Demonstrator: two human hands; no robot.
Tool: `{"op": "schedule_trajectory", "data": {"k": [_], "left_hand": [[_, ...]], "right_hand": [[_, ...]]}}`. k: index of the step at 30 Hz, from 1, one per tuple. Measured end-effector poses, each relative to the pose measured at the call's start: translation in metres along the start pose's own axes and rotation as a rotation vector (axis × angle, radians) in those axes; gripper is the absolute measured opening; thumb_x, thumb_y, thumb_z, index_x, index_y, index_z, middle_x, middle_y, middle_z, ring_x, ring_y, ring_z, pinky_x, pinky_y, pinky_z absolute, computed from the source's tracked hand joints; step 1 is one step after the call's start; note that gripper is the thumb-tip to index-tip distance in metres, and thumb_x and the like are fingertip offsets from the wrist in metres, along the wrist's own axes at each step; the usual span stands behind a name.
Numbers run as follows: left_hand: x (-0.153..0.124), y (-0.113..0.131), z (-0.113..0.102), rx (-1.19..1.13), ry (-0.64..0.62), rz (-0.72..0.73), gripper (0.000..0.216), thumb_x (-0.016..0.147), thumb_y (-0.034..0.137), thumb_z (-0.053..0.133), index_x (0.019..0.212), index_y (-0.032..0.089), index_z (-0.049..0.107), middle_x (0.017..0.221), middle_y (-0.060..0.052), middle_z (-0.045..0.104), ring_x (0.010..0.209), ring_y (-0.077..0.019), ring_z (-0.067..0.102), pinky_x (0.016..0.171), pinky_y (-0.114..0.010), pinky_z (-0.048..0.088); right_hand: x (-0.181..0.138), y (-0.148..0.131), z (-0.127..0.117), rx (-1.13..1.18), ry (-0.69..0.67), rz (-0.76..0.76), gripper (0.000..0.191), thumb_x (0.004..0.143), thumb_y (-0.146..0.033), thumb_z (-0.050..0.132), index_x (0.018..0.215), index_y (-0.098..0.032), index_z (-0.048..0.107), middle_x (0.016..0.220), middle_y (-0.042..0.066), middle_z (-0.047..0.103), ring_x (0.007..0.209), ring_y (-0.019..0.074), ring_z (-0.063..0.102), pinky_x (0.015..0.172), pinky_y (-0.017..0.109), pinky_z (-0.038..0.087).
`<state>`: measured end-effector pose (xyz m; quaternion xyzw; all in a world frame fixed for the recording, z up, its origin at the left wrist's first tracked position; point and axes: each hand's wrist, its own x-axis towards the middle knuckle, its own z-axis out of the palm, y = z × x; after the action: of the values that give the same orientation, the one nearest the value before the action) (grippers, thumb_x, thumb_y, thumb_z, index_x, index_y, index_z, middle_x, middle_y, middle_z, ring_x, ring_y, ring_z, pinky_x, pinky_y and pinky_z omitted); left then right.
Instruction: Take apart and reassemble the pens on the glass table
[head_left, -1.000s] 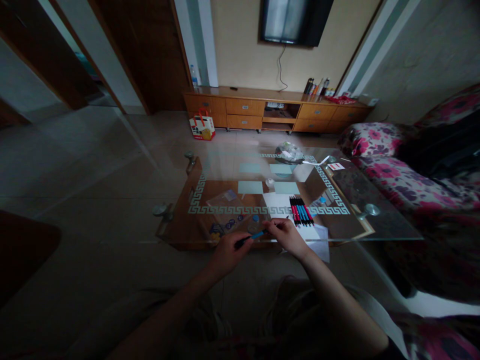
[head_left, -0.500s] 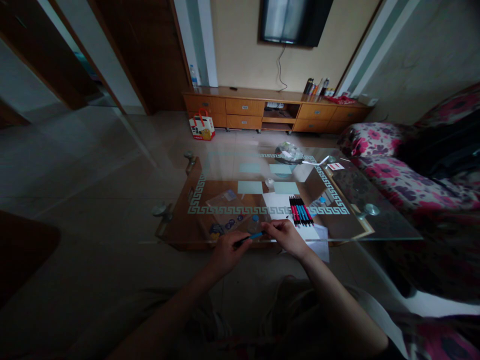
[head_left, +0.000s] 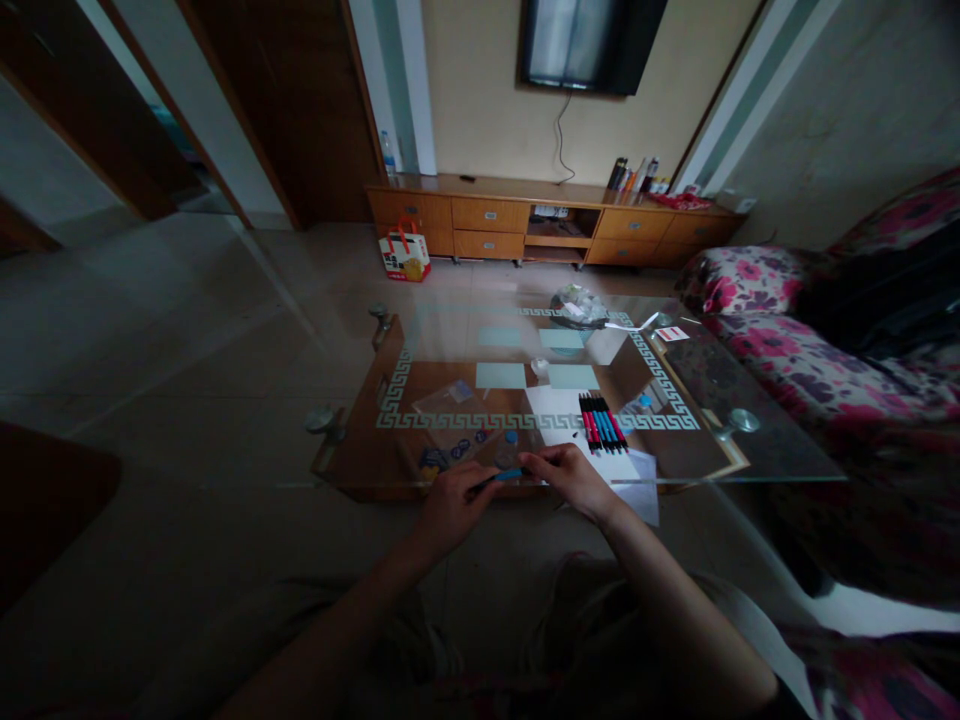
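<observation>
A blue and black pen [head_left: 496, 478] lies between both hands, just above the near edge of the glass coffee table [head_left: 750, 455]. My left hand [head_left: 452, 507] is closed round the pen's dark left end. My right hand [head_left: 571, 480] pinches its blue right end. Just right of my right hand, a row of several red, blue and black pens [head_left: 600, 421] lies on white paper [head_left: 559, 408]. Small round stickers or caps [head_left: 457, 451] sit on the glass in front of my left hand.
Pale blue cards [head_left: 501, 375] and a crumpled bag [head_left: 577, 302] lie farther back on the table. A floral sofa [head_left: 810, 360] stands on the right. A wooden TV cabinet [head_left: 540, 222] lines the far wall, with a gift bag [head_left: 403, 254] on the floor.
My right hand has slid a little left along the pen, closer to my left hand. Everything on the table stays as it was.
</observation>
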<state>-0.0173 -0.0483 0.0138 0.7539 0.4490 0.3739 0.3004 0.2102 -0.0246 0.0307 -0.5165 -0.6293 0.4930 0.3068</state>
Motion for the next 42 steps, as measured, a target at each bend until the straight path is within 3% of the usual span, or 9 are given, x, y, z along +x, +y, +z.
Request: {"op": "schedule_trajectory", "data": {"k": [5, 10, 14, 16, 18, 21, 24, 35, 42], "left_hand": [[0.003, 0.007, 0.001, -0.012, -0.152, -0.085, 0.019, 0.091, 0.027, 0.057, 0.102, 0.020, 0.070, 0.093, -0.004, 0.073, 0.083, -0.0179, 0.066, 0.078, -0.029, 0.050], [0.001, 0.007, 0.007, -0.087, -0.188, -0.079, 0.029, 0.092, 0.021, 0.052, 0.118, 0.020, 0.063, 0.116, -0.008, 0.068, 0.106, -0.0208, 0.063, 0.093, -0.033, 0.048], [0.001, 0.006, 0.007, -0.102, -0.168, -0.083, 0.029, 0.092, 0.027, 0.056, 0.119, 0.021, 0.063, 0.117, -0.008, 0.068, 0.106, -0.0212, 0.063, 0.094, -0.033, 0.048], [0.002, 0.005, 0.006, -0.104, -0.135, -0.085, 0.028, 0.093, 0.032, 0.055, 0.118, 0.021, 0.063, 0.116, -0.008, 0.069, 0.106, -0.0214, 0.064, 0.094, -0.034, 0.048], [0.004, 0.004, 0.005, -0.105, -0.111, -0.087, 0.027, 0.094, 0.033, 0.053, 0.116, 0.021, 0.065, 0.116, -0.007, 0.070, 0.107, -0.0213, 0.064, 0.096, -0.034, 0.048], [0.005, 0.000, 0.005, -0.086, -0.075, -0.099, 0.026, 0.095, 0.033, 0.051, 0.112, 0.020, 0.066, 0.113, -0.007, 0.071, 0.105, -0.0210, 0.065, 0.095, -0.034, 0.048], [0.005, -0.002, 0.005, -0.058, -0.048, -0.101, 0.025, 0.095, 0.034, 0.052, 0.110, 0.019, 0.067, 0.110, -0.007, 0.072, 0.102, -0.0210, 0.065, 0.092, -0.033, 0.048], [0.006, 0.003, 0.002, -0.066, -0.073, -0.154, 0.028, 0.095, 0.036, 0.050, 0.105, 0.020, 0.071, 0.097, -0.004, 0.074, 0.088, -0.0195, 0.067, 0.079, -0.028, 0.048], [0.005, 0.002, 0.002, -0.074, -0.069, -0.146, 0.030, 0.096, 0.038, 0.049, 0.105, 0.019, 0.070, 0.100, -0.006, 0.074, 0.090, -0.0207, 0.067, 0.082, -0.030, 0.049]], "right_hand": [[0.007, 0.006, 0.009, 0.027, 0.033, 0.004, 0.050, 0.083, -0.063, 0.058, 0.069, -0.016, 0.067, 0.058, -0.002, 0.054, 0.054, 0.0111, 0.044, 0.051, 0.024, 0.031], [0.002, 0.000, 0.016, 0.079, -0.128, -0.032, 0.038, 0.080, -0.054, 0.067, 0.079, -0.016, 0.069, 0.071, 0.000, 0.064, 0.064, 0.0122, 0.054, 0.057, 0.023, 0.038], [-0.002, -0.005, 0.018, 0.117, -0.197, -0.034, 0.032, 0.077, -0.046, 0.072, 0.089, -0.016, 0.068, 0.080, 0.003, 0.069, 0.072, 0.0152, 0.062, 0.063, 0.024, 0.045], [-0.001, -0.007, 0.015, 0.070, -0.123, -0.072, 0.028, 0.078, -0.041, 0.070, 0.091, -0.017, 0.067, 0.083, 0.003, 0.070, 0.075, 0.0163, 0.063, 0.066, 0.026, 0.047], [0.001, -0.006, 0.009, -0.045, 0.081, -0.110, 0.021, 0.084, -0.037, 0.062, 0.093, -0.017, 0.065, 0.083, 0.004, 0.068, 0.074, 0.0164, 0.063, 0.067, 0.027, 0.048], [0.003, 0.000, -0.003, -0.358, 0.411, -0.138, 0.020, 0.089, -0.031, 0.053, 0.100, -0.018, 0.063, 0.093, 0.007, 0.066, 0.079, 0.0192, 0.061, 0.074, 0.031, 0.048], [0.002, 0.010, -0.010, -0.713, 0.570, -0.110, 0.031, 0.087, -0.031, 0.056, 0.113, -0.016, 0.061, 0.112, 0.014, 0.060, 0.101, 0.0277, 0.055, 0.091, 0.041, 0.044], [-0.007, 0.008, -0.001, -1.027, 0.433, 0.297, 0.059, 0.087, -0.044, 0.057, 0.139, -0.017, 0.047, 0.136, 0.020, 0.044, 0.122, 0.0368, 0.041, 0.094, 0.046, 0.038], [-0.004, 0.018, -0.002, -1.007, 0.423, 0.284, 0.064, 0.086, -0.046, 0.057, 0.141, -0.015, 0.046, 0.138, 0.024, 0.045, 0.122, 0.0414, 0.042, 0.091, 0.050, 0.040]]}}
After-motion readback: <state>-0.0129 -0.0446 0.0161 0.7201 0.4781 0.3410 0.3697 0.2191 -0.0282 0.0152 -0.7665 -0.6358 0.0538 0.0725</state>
